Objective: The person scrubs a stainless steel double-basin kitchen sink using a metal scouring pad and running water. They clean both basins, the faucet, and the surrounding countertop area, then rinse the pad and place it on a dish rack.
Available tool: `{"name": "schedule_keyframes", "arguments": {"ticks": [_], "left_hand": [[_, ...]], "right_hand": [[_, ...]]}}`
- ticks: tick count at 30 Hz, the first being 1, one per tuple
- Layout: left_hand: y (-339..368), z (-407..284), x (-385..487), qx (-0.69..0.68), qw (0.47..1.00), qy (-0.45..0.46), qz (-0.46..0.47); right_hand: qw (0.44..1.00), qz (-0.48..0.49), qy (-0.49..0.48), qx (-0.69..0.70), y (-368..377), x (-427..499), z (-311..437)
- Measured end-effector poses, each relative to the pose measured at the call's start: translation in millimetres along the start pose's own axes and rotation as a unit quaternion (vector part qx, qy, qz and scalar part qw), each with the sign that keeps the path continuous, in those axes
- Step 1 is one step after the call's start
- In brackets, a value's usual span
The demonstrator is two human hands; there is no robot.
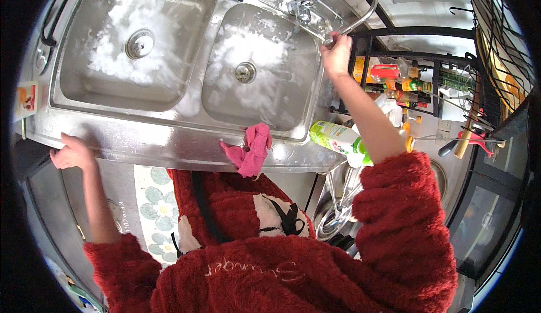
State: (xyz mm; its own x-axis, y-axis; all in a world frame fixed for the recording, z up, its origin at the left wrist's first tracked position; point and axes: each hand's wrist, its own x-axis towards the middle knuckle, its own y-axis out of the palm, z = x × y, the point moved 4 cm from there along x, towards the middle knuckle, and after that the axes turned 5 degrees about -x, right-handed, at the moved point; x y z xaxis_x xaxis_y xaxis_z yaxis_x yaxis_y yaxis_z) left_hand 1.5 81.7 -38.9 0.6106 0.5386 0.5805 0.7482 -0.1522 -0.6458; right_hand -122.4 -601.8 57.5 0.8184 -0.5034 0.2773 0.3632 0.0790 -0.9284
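Observation:
My right hand (338, 55) grips the end of the curved faucet spout (371, 10) at the back right corner of the smaller sink basin (270, 105). The faucet's chrome body (301, 12) stands behind that basin. White foam lies around the drain (245, 72) there. The larger basin (169, 89) to the left also has foam around its drain (140, 44). My left hand (74, 154) is at the counter's front left edge, fingers apart and holding nothing. A pink cloth (251, 150) lies crumpled on the steel rim in front of the smaller basin.
A green and white bottle (336, 137) lies by the basin's right corner. A black rack (422, 31) with several bottles (393, 72) stands at the right. Metal utensils (334, 220) are below the counter's front right. A small box (27, 100) sits at the far left.

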Motion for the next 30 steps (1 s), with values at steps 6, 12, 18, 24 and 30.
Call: {"name": "schedule_keyframes", "arguments": {"ticks": [6,12,18,24,30], "left_hand": [[-63,-213,-167,-0.41,0.751,0.012,0.518],[-72,-376,-227,-0.528,0.685,0.107,0.49],[-54,-419,-262,-0.421,0.661,0.39,0.484],[-36,-408,-285,-0.39,0.646,0.32,0.573],[-40,-406,-291,-0.406,0.634,0.256,0.607]], "right_hand": [[0.982,-0.123,0.107,0.094,3,-50,47],[0.966,-0.151,0.153,0.14,4,-85,77],[0.948,-0.125,0.168,0.242,7,-103,83],[0.964,-0.144,0.168,0.146,0,-93,41],[0.927,-0.061,0.326,-0.173,17,-17,-46]]}}
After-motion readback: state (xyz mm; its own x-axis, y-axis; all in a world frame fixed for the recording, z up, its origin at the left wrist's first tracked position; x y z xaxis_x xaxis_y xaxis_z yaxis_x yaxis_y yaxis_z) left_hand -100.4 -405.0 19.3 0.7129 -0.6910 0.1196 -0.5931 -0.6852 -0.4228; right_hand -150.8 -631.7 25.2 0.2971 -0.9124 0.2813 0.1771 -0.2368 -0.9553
